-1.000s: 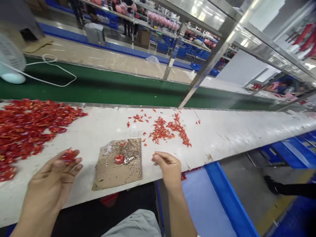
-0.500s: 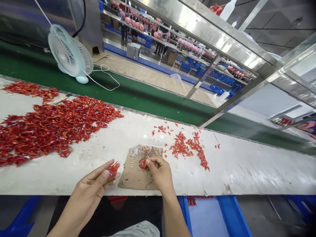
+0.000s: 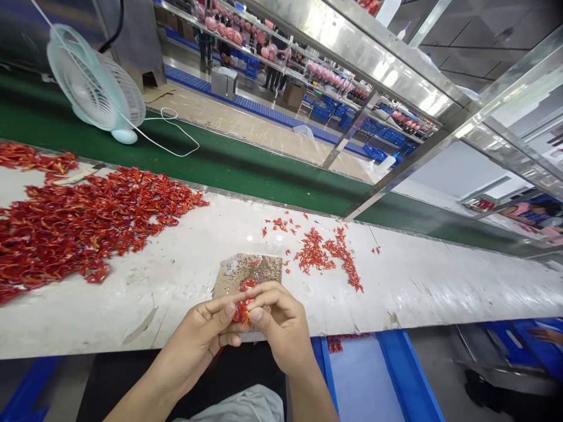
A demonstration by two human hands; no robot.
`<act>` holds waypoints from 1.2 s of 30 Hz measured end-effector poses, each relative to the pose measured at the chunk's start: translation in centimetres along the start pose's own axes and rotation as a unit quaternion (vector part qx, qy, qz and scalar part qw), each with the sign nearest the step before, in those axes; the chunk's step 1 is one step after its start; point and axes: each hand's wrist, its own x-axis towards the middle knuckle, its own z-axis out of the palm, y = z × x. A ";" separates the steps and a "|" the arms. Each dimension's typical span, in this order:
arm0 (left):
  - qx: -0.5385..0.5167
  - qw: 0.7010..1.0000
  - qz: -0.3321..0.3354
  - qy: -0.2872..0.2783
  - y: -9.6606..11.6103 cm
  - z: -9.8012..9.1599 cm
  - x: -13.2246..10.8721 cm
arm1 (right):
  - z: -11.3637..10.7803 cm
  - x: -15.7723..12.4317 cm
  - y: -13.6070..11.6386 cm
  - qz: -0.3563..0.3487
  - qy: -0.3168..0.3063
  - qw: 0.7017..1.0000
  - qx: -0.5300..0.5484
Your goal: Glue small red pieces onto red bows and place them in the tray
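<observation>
Stainless-steel shelving frames (image 3: 352,58) run past a long white-topped work belt (image 3: 189,293), with a green conveyor belt (image 3: 229,173) behind it and a pale teal desk fan (image 3: 94,82) standing on the green, its white cord (image 3: 176,132) looping beside it. Farther off, racks of pink items (image 3: 220,26) line the aisle among blue crates (image 3: 321,111), and a cardboard box (image 3: 294,97) stands on the floor there (any print on it is too small to read). On the white surface, a broad heap of curled red pieces (image 3: 88,223) that look like dried chili spreads at the left, and a smaller scatter of the same pieces (image 3: 323,258) lies to the right. Between them, at the near edge, sits a stained cardboard square (image 3: 246,272) with a glossy round red piece (image 3: 247,285) on it. Both hands are raised just over the square's near edge and almost meet: the left hand (image 3: 197,343) and the right hand (image 3: 281,325) grip a small red clump (image 3: 241,312) between curled fingers and thumbs, so part of it is hidden. Below the belt lie a blue-framed pale panel (image 3: 365,381) and a grey cloth (image 3: 233,407) across the person's lap, while another person's hand (image 3: 545,335) shows at the lower right.
</observation>
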 end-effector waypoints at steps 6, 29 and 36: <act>0.000 1.000 0.002 -0.025 -0.4 -0.2 -0.1 | 0.1 -0.4 0.3 0.005 0.000 1.000 -0.007; 0.120 0.992 0.003 -0.028 -1.1 -1.9 -0.3 | 2.2 -3.0 3.0 -0.049 0.051 0.997 -0.027; 0.208 0.975 0.023 0.067 -2.0 -2.3 -0.2 | 1.4 -3.0 3.9 0.028 0.083 0.994 0.069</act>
